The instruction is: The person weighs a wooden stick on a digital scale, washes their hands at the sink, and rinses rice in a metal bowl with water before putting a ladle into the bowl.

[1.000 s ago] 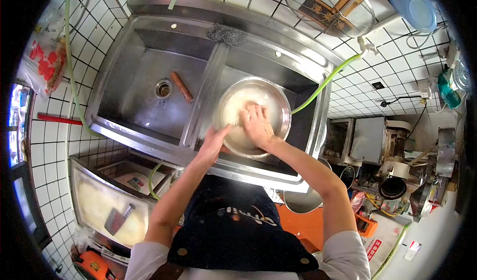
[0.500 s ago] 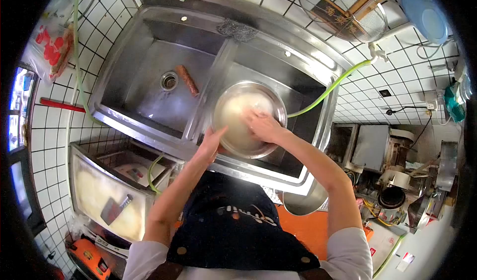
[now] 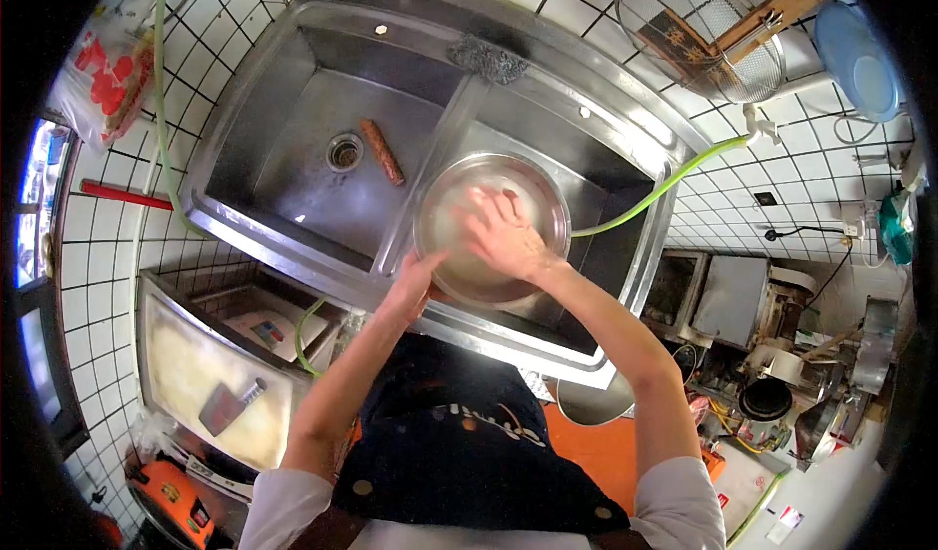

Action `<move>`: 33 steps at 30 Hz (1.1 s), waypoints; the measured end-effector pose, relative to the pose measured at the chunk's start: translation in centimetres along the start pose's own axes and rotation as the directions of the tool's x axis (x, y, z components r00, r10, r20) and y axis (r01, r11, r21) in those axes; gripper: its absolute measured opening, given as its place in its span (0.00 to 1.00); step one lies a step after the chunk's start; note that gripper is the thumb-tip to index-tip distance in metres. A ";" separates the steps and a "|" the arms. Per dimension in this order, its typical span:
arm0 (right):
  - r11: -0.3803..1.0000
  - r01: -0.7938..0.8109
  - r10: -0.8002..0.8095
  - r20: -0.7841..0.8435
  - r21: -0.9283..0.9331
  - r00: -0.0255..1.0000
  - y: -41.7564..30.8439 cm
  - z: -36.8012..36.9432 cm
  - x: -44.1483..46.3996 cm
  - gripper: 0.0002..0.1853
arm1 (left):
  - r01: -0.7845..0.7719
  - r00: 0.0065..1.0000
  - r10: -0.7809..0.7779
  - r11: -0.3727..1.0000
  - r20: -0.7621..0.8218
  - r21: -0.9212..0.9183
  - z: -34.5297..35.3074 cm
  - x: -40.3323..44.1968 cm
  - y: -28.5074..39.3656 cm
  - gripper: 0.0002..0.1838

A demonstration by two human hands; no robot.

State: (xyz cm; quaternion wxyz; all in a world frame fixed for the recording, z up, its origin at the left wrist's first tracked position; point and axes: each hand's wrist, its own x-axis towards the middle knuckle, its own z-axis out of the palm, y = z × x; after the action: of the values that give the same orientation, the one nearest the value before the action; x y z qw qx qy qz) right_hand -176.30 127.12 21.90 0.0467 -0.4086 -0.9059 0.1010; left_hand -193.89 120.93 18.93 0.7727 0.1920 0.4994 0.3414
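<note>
Metal bowl (image 3: 553,203): stiff, probably heavy with cloudy liquid (image 3: 477,282), likely slippery; best held both sides. Left hand (image 3: 415,284) grasps bowl's near-left rim; right hand (image 3: 506,241) released, spread over bowl's middle.

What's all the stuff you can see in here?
Sink: one, silver, middle
Bowl: one, silver, right basin
Cloudy liquid: one bowlful, whitish, in bowl
Stick: one, reddish-brown, left basin
Scouring mesh: one, grey, sink's back ledge
Hoses: at least two, green, right and left
Strainer: at least one, silver, upper right
Round plastic thing: one, blue, upper right
Scraper: one, grey, lower left
Bag: one, clear and red, upper left
Equipment: many, mixed colours, right
Apron: one, dark, person's front
Left hand: one, bare, bowl's rim
Right hand: one, bare, over bowl
</note>
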 end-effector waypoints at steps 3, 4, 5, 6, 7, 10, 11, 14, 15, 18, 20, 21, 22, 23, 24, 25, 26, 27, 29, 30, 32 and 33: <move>0.998 0.056 -0.057 -0.032 -0.031 0.998 -0.1 1.2 1.6 0.27 | -0.027 1.000 0.027 1.000 -0.009 0.002 -0.3 0.3 1.1 0.23; 0.998 0.058 -0.057 -0.030 0.008 0.998 0.2 2.1 1.9 0.28 | -0.041 0.999 0.041 0.999 -0.019 0.005 -0.3 0.3 1.6 0.23; 0.998 0.056 -0.056 -0.059 -0.007 0.997 0.0 2.1 2.0 0.29 | -0.030 1.000 0.030 1.000 -0.005 0.005 -0.7 0.3 2.1 0.23; 0.998 0.052 -0.054 -0.087 -0.021 0.995 -0.1 1.9 1.9 0.29 | -0.019 1.000 0.019 1.000 0.010 0.006 -1.1 0.4 2.7 0.23; 0.998 0.047 -0.051 -0.115 -0.035 0.992 -0.3 1.7 1.8 0.30 | -0.007 1.000 0.007 1.000 0.026 0.007 -1.5 0.5 3.1 0.23; 0.997 0.072 -0.075 -0.093 -0.031 0.993 -0.7 -0.6 2.0 0.31 | -0.004 1.000 0.004 1.000 0.012 0.012 -2.3 1.2 4.0 0.24; 0.998 0.060 -0.057 -0.133 0.016 0.989 -0.1 -0.8 1.5 0.28 | -0.030 1.000 0.030 0.999 0.008 0.027 -2.4 1.5 4.2 0.24; 0.988 -0.060 0.106 -0.334 0.143 0.936 1.8 -1.5 -1.3 0.13 | -0.059 0.998 0.061 0.996 -0.017 0.073 -2.5 1.7 4.8 0.24; 0.970 -0.207 0.242 -0.454 0.126 0.857 1.9 -1.8 -1.9 0.08 | -0.042 0.998 0.045 0.995 -0.038 0.088 -2.4 1.4 5.3 0.24; 0.589 -0.498 0.801 -0.377 0.636 0.465 2.4 -0.8 -3.4 0.08 | -0.035 0.997 0.041 0.994 -0.059 0.107 -2.0 0.9 6.3 0.25; 0.183 -0.321 0.940 -0.070 0.929 0.334 3.8 2.2 -4.6 0.15 | -0.050 0.997 0.059 0.988 -0.059 0.145 -1.7 0.3 7.0 0.26; 0.005 -0.228 0.935 0.077 0.974 0.347 4.0 3.0 -5.0 0.19 | -0.061 0.996 0.072 0.982 -0.059 0.179 -1.4 -0.1 7.4 0.28; -0.145 -0.142 0.938 0.182 0.979 0.294 3.9 4.2 -4.9 0.17 | -0.073 0.994 0.087 0.974 -0.060 0.214 -1.2 -0.3 7.7 0.29; -0.233 -0.086 0.937 0.247 0.969 0.246 3.6 4.7 -4.6 0.16 | -0.076 0.995 0.090 0.969 -0.050 0.233 -1.2 -0.4 7.7 0.30; -0.315 -0.025 0.928 0.313 0.949 0.204 3.4 5.2 -4.6 0.15 | -0.082 0.995 0.095 0.964 -0.040 0.251 -1.2 -0.4 7.8 0.30; -0.335 0.009 0.914 0.322 0.942 0.248 3.8 6.6 -5.2 0.14 | -0.086 0.995 0.098 0.959 -0.031 0.269 -1.1 -0.5 7.7 0.31; -0.349 0.063 0.922 0.330 0.935 0.202 3.6 6.7 -5.0 0.14 | -0.076 0.996 0.088 0.956 -0.032 0.282 -0.9 -0.7 7.8 0.31; -0.358 0.116 0.928 0.339 0.926 0.157 3.1 6.5 -4.3 0.14 | -0.066 0.996 0.079 0.954 -0.032 0.293 -0.6 -1.0 7.9 0.32; -0.373 0.181 0.928 0.362 0.910 0.089 2.7 6.9 -3.8 0.15 | -0.056 0.998 0.066 0.948 -0.022 0.314 -0.1 -1.3 8.0 0.32; -0.390 0.172 0.921 0.377 0.905 0.100 2.6 7.2 -4.1 0.16 | -0.056 0.998 0.062 0.945 -0.011 0.323 0.0 -1.4 7.9 0.33; -0.423 0.149 0.905 0.407 0.894 0.127 2.6 7.6 -4.6 0.18 | -0.059 0.998 0.061 0.942 0.002 0.331 0.3 -1.6 7.8 0.33; -0.440 0.137 0.897 0.426 0.888 0.116 2.5 7.6 -4.8 0.18 | -0.061 0.998 0.063 0.942 0.004 0.331 0.4 -1.7 7.7 0.33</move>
State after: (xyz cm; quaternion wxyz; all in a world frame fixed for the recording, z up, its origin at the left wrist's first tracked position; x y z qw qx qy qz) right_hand -172.57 123.99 13.91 0.5871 -0.6396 -0.0174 0.4959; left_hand -196.61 125.05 25.12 0.7167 0.3336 0.5459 0.2774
